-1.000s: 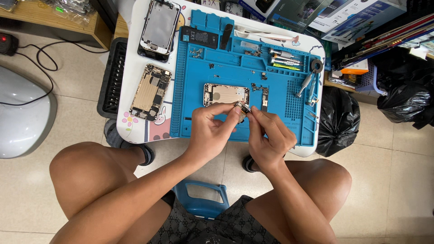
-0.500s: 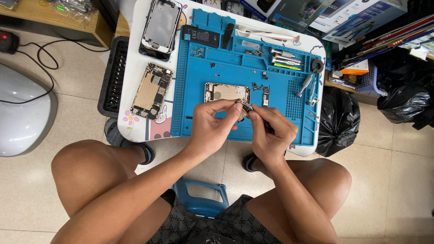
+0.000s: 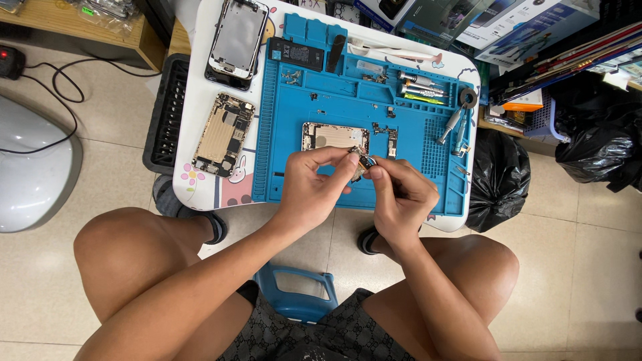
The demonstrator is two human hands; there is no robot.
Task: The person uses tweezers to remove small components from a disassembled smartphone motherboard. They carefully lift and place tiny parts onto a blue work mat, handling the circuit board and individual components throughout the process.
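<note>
Two hands pinching one tiny phone part [image 3: 360,162] just above the blue mat [image 3: 294,134] on the table: left hand [image 3: 313,184] & right hand [image 3: 400,197] both gripping it at the fingertips. Prob. light, fragile, slippery; edges look like the safest hold.

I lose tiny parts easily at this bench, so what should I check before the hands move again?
1. Small part pinched between both hands: ok.
2. Left hand and right hand over the blue mat: ok.
3. Open phone shell flat on the mat: ok.
4. Loose screws kept in the mat's trays: cannot tell.
5. Screwdrivers lying at the mat's right side, clear of the hands: ok.
</note>
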